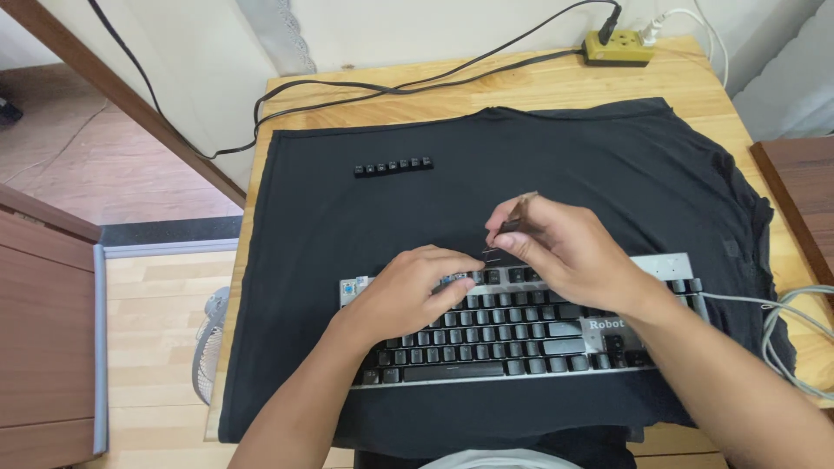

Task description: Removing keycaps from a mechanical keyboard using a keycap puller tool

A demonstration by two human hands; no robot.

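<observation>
A black-keyed keyboard (521, 334) with a silver frame lies on a black cloth (365, 217) spread over a wooden table (521, 82). My left hand (408, 291) rests on the keyboard's top-left rows, fingers pressing near bare switches where keycaps are off. My right hand (565, 247) hovers over the top row, pinching a thin wire keycap puller (508, 227) whose prongs point down at a key. A short row of removed black keycaps (393, 166) sits on the cloth further back.
A yellow power strip (617, 48) with plugs and black cables stands at the table's far edge. A grey cable (782, 321) runs off the keyboard's right end. A fan (208, 343) stands on the floor at left.
</observation>
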